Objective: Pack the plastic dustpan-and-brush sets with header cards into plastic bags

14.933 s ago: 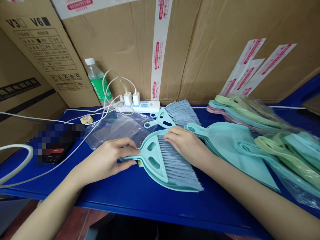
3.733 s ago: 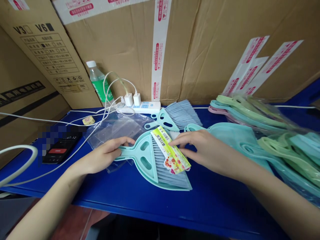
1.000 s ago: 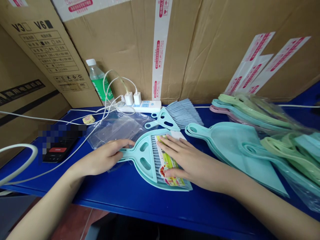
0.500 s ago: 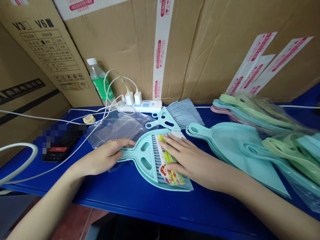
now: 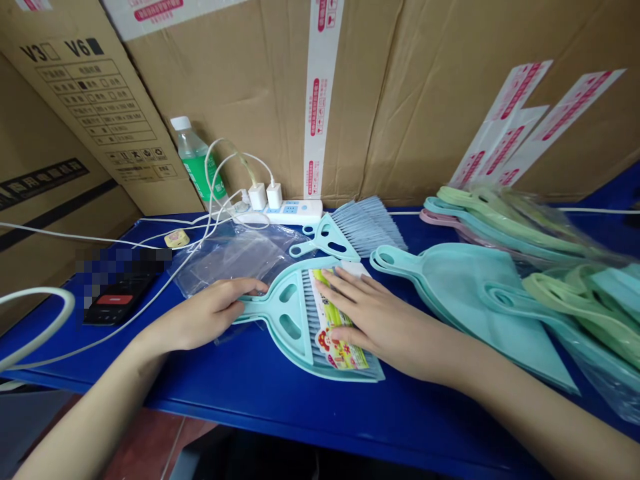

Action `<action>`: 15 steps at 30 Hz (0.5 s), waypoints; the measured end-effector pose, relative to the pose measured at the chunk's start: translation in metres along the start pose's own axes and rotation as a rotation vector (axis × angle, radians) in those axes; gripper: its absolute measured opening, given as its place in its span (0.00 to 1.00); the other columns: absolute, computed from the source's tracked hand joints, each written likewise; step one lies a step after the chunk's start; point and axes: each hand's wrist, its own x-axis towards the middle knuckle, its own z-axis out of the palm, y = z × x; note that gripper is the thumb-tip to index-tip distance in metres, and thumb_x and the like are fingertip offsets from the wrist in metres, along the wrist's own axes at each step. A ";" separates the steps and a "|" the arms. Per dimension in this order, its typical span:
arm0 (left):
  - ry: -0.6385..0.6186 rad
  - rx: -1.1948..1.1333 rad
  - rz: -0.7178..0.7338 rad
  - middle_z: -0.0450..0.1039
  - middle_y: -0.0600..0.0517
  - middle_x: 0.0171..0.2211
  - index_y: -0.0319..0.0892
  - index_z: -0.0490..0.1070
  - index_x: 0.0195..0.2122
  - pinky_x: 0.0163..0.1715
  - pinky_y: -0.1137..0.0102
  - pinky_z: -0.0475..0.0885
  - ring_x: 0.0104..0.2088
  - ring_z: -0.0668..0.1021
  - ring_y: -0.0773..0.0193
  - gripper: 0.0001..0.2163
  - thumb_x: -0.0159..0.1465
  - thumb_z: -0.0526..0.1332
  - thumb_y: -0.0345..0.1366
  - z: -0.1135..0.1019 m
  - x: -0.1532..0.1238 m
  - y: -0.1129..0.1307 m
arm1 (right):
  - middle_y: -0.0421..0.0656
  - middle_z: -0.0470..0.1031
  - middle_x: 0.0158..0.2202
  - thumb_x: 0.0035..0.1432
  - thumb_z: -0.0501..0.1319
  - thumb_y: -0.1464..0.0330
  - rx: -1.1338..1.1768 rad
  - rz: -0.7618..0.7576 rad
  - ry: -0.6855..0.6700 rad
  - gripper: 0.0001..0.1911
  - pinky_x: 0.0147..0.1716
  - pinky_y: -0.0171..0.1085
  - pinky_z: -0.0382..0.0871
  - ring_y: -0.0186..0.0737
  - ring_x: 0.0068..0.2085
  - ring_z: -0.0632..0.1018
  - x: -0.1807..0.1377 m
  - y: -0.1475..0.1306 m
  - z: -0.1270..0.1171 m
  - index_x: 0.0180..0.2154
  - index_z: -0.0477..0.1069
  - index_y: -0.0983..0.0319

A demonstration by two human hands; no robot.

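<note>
A light-teal dustpan (image 5: 320, 375) lies on the blue table with a matching hand brush (image 5: 290, 327) nested in it, bristles to the right. Across the bristles sits a printed label card (image 5: 334, 333) in yellow and white. My left hand (image 5: 213, 313) is closed round the stacked handles at the left. My right hand (image 5: 373, 310) rests flat over the card, fingers stretched out and slightly spread. Behind the pan lies another brush (image 5: 337, 240) with blue-grey bristles. A clear plastic bag (image 5: 230, 257) is spread flat just beyond my left hand.
Stacked teal dustpans (image 5: 470, 280) lie to the right, beside bagged green, teal and pink sets (image 5: 505, 217). At the back are a power strip (image 5: 300, 212) with chargers and cables, a bottle (image 5: 197, 163) and cardboard boxes (image 5: 240, 80). A phone (image 5: 117, 297) lies at left.
Almost nothing differs: the whole view shifts a few pixels to the left. Both hands keep their places on the dustpan and the card.
</note>
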 end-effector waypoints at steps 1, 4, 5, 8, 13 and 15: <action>0.002 -0.002 -0.002 0.77 0.50 0.52 0.43 0.71 0.54 0.56 0.65 0.70 0.51 0.78 0.57 0.22 0.62 0.48 0.34 0.000 0.000 0.000 | 0.49 0.40 0.71 0.69 0.49 0.54 0.001 -0.004 0.006 0.35 0.66 0.60 0.44 0.55 0.70 0.41 0.000 0.001 0.000 0.70 0.46 0.63; 0.005 -0.012 -0.008 0.78 0.51 0.51 0.44 0.71 0.54 0.55 0.65 0.70 0.49 0.78 0.57 0.21 0.62 0.48 0.35 -0.001 -0.001 0.000 | 0.50 0.41 0.71 0.70 0.48 0.55 -0.010 -0.011 0.008 0.34 0.65 0.60 0.45 0.55 0.70 0.43 -0.001 0.000 -0.001 0.70 0.47 0.64; 0.005 -0.017 -0.011 0.78 0.51 0.50 0.44 0.71 0.54 0.55 0.65 0.70 0.49 0.78 0.57 0.21 0.62 0.48 0.35 -0.001 0.000 0.000 | 0.50 0.41 0.71 0.70 0.47 0.55 -0.018 -0.010 0.002 0.33 0.65 0.60 0.45 0.55 0.70 0.43 -0.001 0.000 -0.001 0.70 0.46 0.65; 0.012 -0.033 -0.015 0.78 0.50 0.51 0.44 0.72 0.53 0.56 0.65 0.70 0.50 0.78 0.56 0.20 0.64 0.48 0.38 0.000 0.001 -0.001 | 0.51 0.40 0.71 0.70 0.47 0.56 -0.045 -0.001 -0.019 0.34 0.65 0.60 0.44 0.55 0.70 0.42 -0.001 -0.002 -0.002 0.70 0.45 0.66; 0.004 -0.031 0.014 0.77 0.49 0.52 0.43 0.71 0.52 0.57 0.65 0.69 0.51 0.77 0.57 0.19 0.65 0.48 0.41 0.001 0.001 -0.004 | 0.50 0.40 0.71 0.70 0.49 0.55 -0.076 0.023 -0.031 0.35 0.65 0.60 0.44 0.56 0.70 0.42 0.001 -0.004 0.001 0.70 0.44 0.64; 0.002 -0.018 0.033 0.76 0.48 0.53 0.42 0.71 0.52 0.57 0.65 0.69 0.52 0.77 0.57 0.20 0.66 0.48 0.41 0.001 0.000 -0.005 | 0.49 0.39 0.71 0.69 0.50 0.55 -0.083 0.041 -0.041 0.35 0.66 0.60 0.44 0.56 0.70 0.42 0.002 -0.004 0.001 0.70 0.44 0.64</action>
